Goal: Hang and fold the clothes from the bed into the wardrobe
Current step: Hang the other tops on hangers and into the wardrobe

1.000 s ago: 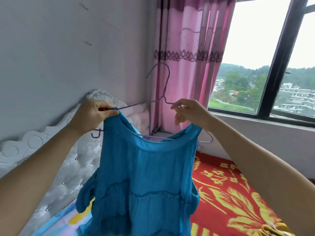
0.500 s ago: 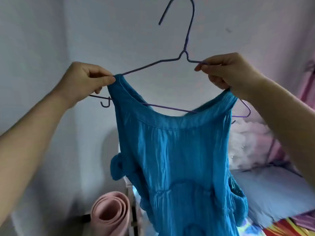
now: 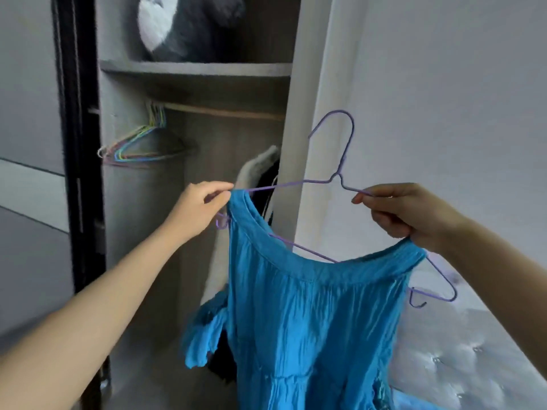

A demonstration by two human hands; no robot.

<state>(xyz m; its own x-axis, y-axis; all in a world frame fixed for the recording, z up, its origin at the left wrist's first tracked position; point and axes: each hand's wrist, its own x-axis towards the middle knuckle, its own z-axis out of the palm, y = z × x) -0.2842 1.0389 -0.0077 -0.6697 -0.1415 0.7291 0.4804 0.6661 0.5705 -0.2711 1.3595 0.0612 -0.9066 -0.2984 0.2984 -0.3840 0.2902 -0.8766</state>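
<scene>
Head view: blue dress [image 3: 310, 315] on a purple wire hanger [image 3: 339, 172], hanging in front of the open wardrobe [image 3: 195, 69]. Left hand [image 3: 201, 208] is pinching one dress strap against the hanger; right hand [image 3: 414, 214] is gripping the other strap and the wire, fingers curled. Inside the wardrobe, coloured hangers [image 3: 139, 149] are hanging on the rail [image 3: 225, 112], a dark garment [image 3: 266, 184] is hanging below it, and a plush toy [image 3: 189, 25] is sitting on the shelf above.
</scene>
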